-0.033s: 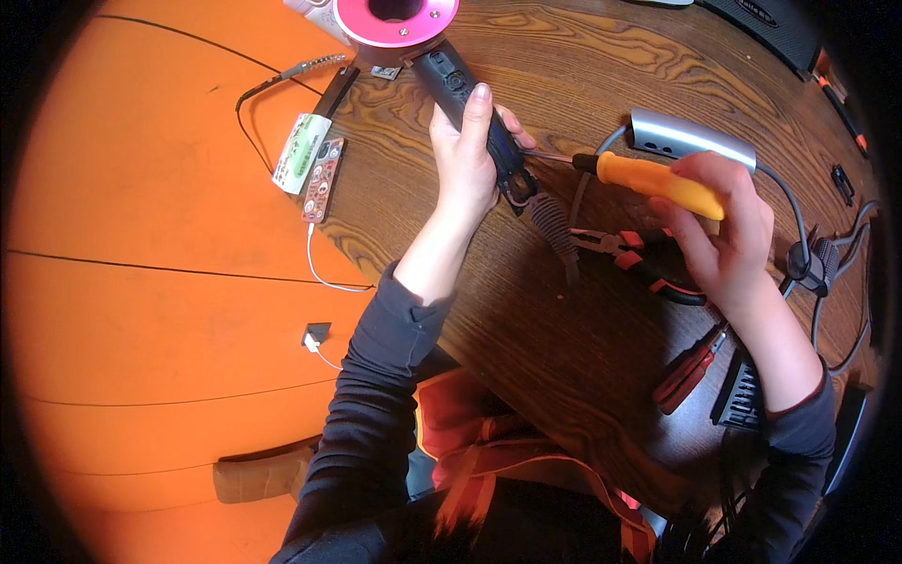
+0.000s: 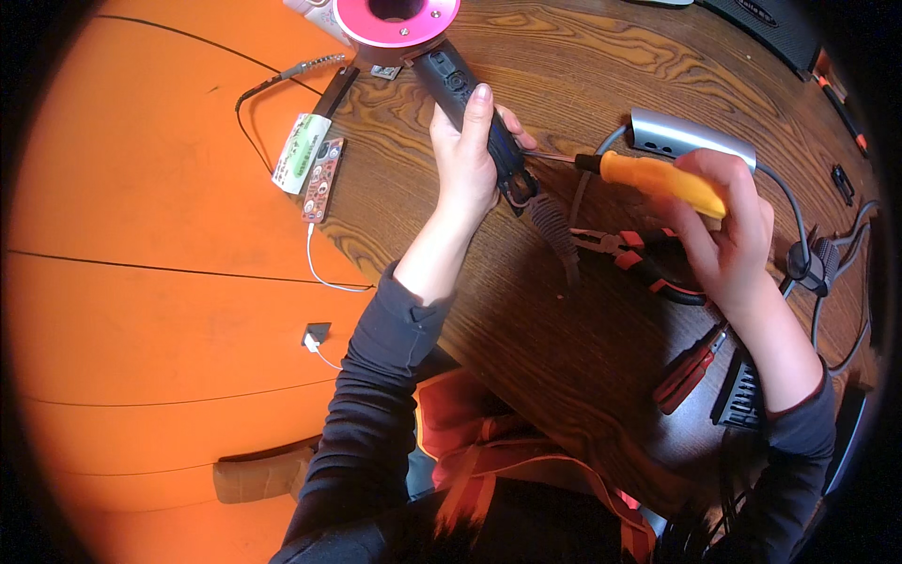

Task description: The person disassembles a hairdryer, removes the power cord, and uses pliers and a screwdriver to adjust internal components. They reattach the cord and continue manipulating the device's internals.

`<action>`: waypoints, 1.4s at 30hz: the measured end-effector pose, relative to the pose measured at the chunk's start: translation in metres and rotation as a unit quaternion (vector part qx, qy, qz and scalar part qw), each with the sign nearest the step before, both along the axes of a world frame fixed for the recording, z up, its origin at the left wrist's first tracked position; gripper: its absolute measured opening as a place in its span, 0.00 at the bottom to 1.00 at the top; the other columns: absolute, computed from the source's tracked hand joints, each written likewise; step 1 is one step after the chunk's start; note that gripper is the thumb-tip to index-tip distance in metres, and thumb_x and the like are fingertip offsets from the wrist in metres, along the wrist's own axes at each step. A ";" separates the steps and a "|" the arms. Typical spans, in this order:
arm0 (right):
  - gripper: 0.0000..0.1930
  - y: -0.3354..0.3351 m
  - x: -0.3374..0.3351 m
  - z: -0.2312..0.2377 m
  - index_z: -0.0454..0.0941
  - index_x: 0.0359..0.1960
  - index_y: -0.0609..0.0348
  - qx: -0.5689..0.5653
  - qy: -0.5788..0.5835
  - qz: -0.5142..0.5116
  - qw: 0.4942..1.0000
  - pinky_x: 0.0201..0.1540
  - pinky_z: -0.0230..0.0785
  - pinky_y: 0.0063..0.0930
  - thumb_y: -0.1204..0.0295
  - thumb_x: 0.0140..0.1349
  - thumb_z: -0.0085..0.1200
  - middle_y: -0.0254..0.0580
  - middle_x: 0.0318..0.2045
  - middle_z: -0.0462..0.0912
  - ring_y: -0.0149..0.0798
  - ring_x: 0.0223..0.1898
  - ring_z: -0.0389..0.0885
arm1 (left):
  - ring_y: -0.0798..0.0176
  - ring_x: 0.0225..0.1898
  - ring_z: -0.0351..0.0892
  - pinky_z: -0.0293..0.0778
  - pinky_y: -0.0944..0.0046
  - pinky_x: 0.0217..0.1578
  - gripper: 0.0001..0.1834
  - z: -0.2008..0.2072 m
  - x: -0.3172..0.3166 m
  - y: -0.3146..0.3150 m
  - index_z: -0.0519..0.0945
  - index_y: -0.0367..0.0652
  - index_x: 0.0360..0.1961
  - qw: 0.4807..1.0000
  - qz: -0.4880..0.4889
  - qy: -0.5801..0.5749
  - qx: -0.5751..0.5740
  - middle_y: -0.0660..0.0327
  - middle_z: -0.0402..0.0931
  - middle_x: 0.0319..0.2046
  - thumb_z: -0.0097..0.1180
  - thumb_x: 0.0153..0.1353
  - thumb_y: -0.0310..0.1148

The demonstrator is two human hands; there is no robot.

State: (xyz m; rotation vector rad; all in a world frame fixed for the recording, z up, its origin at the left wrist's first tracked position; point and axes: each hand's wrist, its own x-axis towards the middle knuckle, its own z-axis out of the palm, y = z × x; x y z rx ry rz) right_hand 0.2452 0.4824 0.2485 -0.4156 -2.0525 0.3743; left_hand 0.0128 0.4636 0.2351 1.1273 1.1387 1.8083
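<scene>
Both hands are busy at the wooden table [image 2: 526,56]. Nearest, the right hand [image 2: 728,235] is wrapped tight around the yellow screwdriver [image 2: 658,177], its thin shaft pointing left into the lower end of the dark handle [image 2: 479,113]. The left hand [image 2: 470,160] clasps that handle from above, pinning it flat. This looks like loosening a fastener at the handle's base, though the tip is hard to make out; it needs steady turning pressure. Beyond lies the pink ring head [image 2: 395,23].

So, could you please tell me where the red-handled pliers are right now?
The pliers lie on the wooden table, right of centre, just under the right hand holding the orange screwdriver.
</scene>
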 end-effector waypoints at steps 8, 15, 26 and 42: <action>0.17 0.003 -0.002 0.000 0.66 0.39 0.64 0.011 0.008 0.063 0.998 0.37 0.67 0.28 0.82 0.46 0.55 0.48 0.34 0.74 0.46 0.34 0.75 | 0.63 0.16 0.73 0.72 0.67 0.18 0.15 0.000 0.000 0.000 0.62 0.40 0.33 1.000 0.012 -0.005 0.001 0.58 0.69 0.18 0.48 0.59 0.41; 0.15 0.003 -0.005 -0.006 0.68 0.35 0.63 0.011 0.050 0.093 0.994 0.34 0.68 0.28 0.81 0.44 0.57 0.50 0.33 0.75 0.45 0.32 0.75 | 0.63 0.16 0.73 0.72 0.67 0.18 0.16 -0.001 -0.003 0.002 0.62 0.40 0.33 1.000 0.025 -0.016 -0.007 0.59 0.69 0.17 0.48 0.58 0.41; 0.15 0.003 -0.007 -0.004 0.70 0.33 0.64 0.036 0.107 0.083 0.990 0.31 0.67 0.25 0.83 0.42 0.58 0.47 0.28 0.73 0.42 0.29 0.73 | 0.63 0.16 0.73 0.71 0.68 0.18 0.15 -0.001 -0.001 0.002 0.62 0.41 0.34 1.000 0.013 -0.012 -0.013 0.58 0.69 0.17 0.48 0.59 0.41; 0.13 -0.001 -0.006 -0.007 0.67 0.34 0.62 -0.111 0.051 0.030 0.992 0.32 0.68 0.21 0.82 0.48 0.56 0.43 0.30 0.77 0.35 0.29 0.77 | 0.63 0.16 0.73 0.71 0.68 0.18 0.15 0.000 -0.003 0.001 0.62 0.40 0.34 1.000 0.006 0.014 -0.008 0.59 0.69 0.17 0.48 0.59 0.40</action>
